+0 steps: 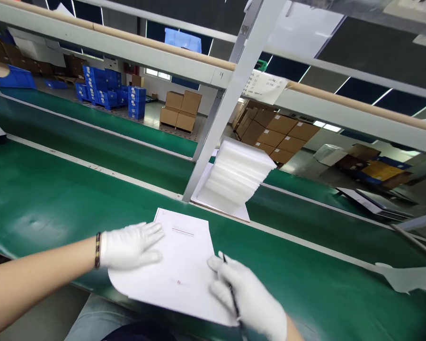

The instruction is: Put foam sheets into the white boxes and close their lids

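I see the paper (179, 265) lying flat on the green bench (49, 199), its near edge overhanging. My left hand (131, 246), gloved, is spread flat on the paper's left side. My right hand (246, 296) grips a pen (230, 286) over the paper's right edge. Just beyond the paper stands a foam stack (236, 177).

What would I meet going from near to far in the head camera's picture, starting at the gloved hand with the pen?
Right hand holding a pen → white paper sheet on the green belt → stack of white foam sheets → brown cardboard boxes on the floor beyond.
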{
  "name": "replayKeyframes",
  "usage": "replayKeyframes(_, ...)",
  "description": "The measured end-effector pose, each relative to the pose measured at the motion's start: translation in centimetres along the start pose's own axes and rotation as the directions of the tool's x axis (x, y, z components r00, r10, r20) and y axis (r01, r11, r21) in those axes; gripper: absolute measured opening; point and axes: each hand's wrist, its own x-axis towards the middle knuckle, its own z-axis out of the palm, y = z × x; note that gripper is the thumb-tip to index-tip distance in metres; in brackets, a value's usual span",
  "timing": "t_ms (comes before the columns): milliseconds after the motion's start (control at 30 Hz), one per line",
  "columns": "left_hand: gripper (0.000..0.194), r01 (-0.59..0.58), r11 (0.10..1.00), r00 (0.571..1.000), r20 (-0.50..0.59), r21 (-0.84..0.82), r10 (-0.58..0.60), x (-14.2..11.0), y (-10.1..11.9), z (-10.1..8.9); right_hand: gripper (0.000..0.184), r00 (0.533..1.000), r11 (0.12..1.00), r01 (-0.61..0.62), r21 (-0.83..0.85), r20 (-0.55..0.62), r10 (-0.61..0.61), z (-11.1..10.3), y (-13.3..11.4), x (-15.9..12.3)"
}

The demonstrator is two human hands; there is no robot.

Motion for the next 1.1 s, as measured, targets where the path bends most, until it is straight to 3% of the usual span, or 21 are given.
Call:
replayKeyframes(33,0.062,-0.025,0.998,0.998,-0.053,0.063,0.029,-0.7,0.6,1.1,0.013,0.998,0.999,0.021,-0.036,0.054,-0.019,0.8,0.0,-1.0)
replayKeyframes(167,0.062,-0.033,0.982,0.978,-0.198,0.184,0.07,-2.2,1.9,5.1,0.007,0.997,0.99,0.076,-0.121,0.033,-0.073,4.6,2.7,-3.6)
replayKeyframes(267,0.06,0.109,0.978,0.973,-0.218,0.176,-0.069,-3.0,2.7,6.5,0.019,0.978,0.997,-0.071,-0.021,-0.2,0.066,7.4,5.7,-5.0)
replayKeyframes(300,0.065,0.211,0.971,0.955,-0.236,0.114,-0.18,-3.4,3.1,6.9,0.025,0.937,0.986,-0.15,0.079,-0.307,0.167,8.4,6.5,-5.4)
replayKeyframes(367,0.081,0.428,0.89,0.861,-0.228,-0.156,-0.454,-4.4,4.1,8.2,0.039,0.806,0.894,-0.262,0.363,-0.427,0.409,10.7,7.4,-6.4)
replayKeyframes(433,0.087,0.504,0.699,0.768,-0.107,-0.506,-0.631,-5.2,4.9,9.7,0.049,0.73,0.747,-0.299,0.594,-0.362,0.58,12.6,7.8,-7.3)
replayKeyframes(500,0.083,0.436,0.508,0.769,0.014,-0.743,-0.639,-5.3,5.3,11.0,0.052,0.713,0.683,-0.339,0.647,-0.297,0.635,13.9,8.0,-7.7)
replayKeyframes(567,0.088,0.328,0.431,0.816,0.022,-0.84,-0.578,-4.7,5.3,11.4,0.053,0.716,0.727,-0.399,0.559,-0.306,0.627,14.4,8.2,-7.4)
replayKeyframes(667,0.095,0.162,0.472,0.881,-0.088,-0.867,-0.464,-3.2,5.0,10.3,0.053,0.726,0.803,-0.435,0.407,-0.369,0.581,13.7,7.8,-5.7)
replayKeyframes(733,0.094,0.126,0.569,0.895,-0.154,-0.813,-0.418,-2.4,4.8,8.4,0.048,0.75,0.862,-0.364,0.352,-0.439,0.495,12.3,6.4,-4.0)
replayKeyframes(833,0.072,0.276,0.766,0.842,-0.239,-0.581,-0.484,-1.0,4.1,4.2,0.038,0.769,0.961,-0.176,0.215,-0.58,0.27,8.8,2.7,-0.6)
replayKeyframes(933,0.053,0.348,0.838,0.796,-0.34,-0.42,-0.501,1.9,2.3,-0.4,0.034,0.763,0.99,-0.078,0.116,-0.633,0.134,5.1,-0.6,4.2)
replayKeyframes(1000,0.046,0.364,0.859,0.799,-0.353,-0.361,-0.487,4.7,0.6,-2.5,0.037,0.736,0.98,-0.083,0.182,-0.651,0.183,3.7,-0.9,8.0)
replayKeyframes(1100,0.048,0.38,0.838,0.782,-0.347,-0.392,-0.517,8.6,-1.7,-3.3,0.041,0.72,0.946,-0.055,0.319,-0.644,0.258,3.7,1.1,12.6)
